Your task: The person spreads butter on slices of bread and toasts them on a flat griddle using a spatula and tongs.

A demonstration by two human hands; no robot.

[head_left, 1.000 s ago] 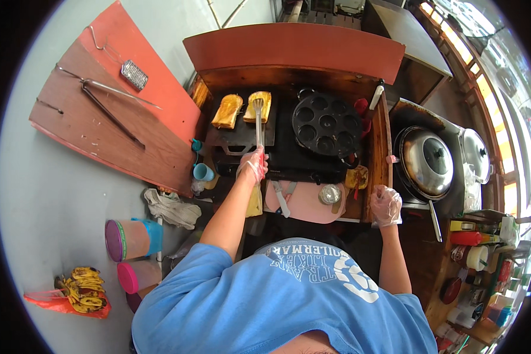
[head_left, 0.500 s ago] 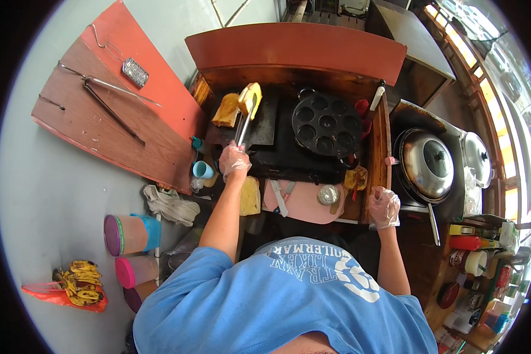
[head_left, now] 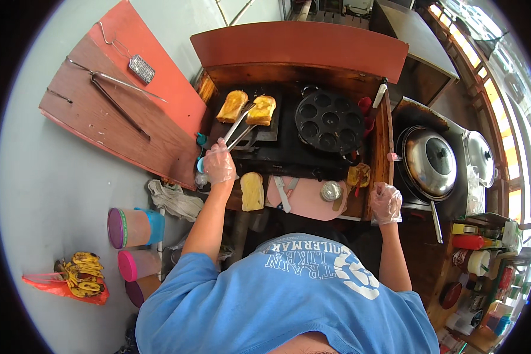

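Note:
My left hand (head_left: 219, 164), in a clear plastic glove, grips metal tongs (head_left: 236, 126). Their tips reach the browned slice of bread (head_left: 262, 110) on the right of a flat black griddle (head_left: 269, 134). Another browned, yellow-topped slice (head_left: 232, 106) lies to its left. My right hand (head_left: 385, 203), gloved too, is curled at the wooden edge beside the stove; whatever its fingers hold, if anything, is hidden. Nearer me, a pale spread-covered slice of bread (head_left: 252, 192) sits left of a pink cutting board (head_left: 307, 205) bearing a white-handled knife (head_left: 281, 194).
Right of the griddle stands a black pan with round hollows (head_left: 330, 121). Farther right are a lidded wok (head_left: 430, 163) and a pot (head_left: 479, 154). A red-brown board (head_left: 118, 112) with hanging tools rises at left. Bananas (head_left: 84, 275) and lidded containers (head_left: 137, 265) sit lower left.
The right slice, raised on edge in the tongs before, now lies flat on the griddle. The tongs tilt right and my left hand has shifted slightly left. My right hand stays at the wooden edge.

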